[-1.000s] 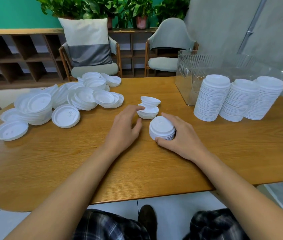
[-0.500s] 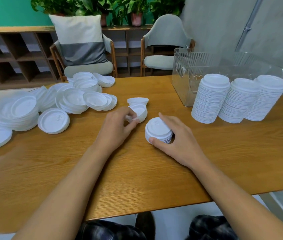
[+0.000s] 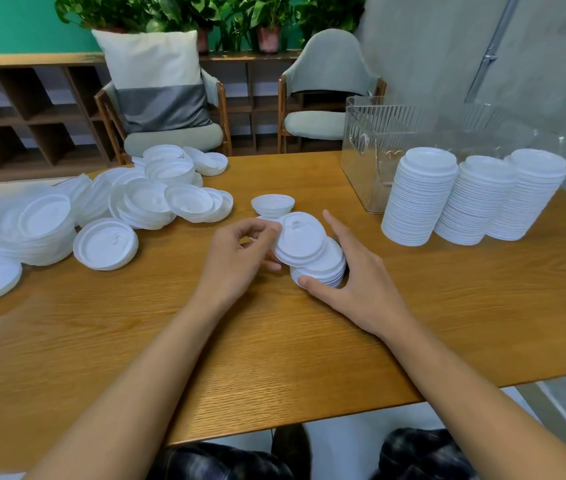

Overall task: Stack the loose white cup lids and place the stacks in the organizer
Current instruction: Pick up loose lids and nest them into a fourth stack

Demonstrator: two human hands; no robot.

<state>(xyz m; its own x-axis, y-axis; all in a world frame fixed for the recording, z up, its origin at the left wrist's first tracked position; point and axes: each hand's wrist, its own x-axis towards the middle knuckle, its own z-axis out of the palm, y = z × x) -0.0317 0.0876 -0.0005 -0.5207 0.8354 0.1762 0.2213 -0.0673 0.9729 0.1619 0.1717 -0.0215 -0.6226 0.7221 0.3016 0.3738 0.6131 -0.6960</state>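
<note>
Now: your left hand pinches a tilted lid; right hand, at its 3 o'clock, cups the short stack.

The bare left forearm and right forearm reach forward and converge over the desk. The left hand has its fingers curled, with thumb and fingertips pinching the rim of a single lid, which is tilted. The right hand cups a short stack of lids, thumb against its near side and index finger stretched past its far side.
</note>
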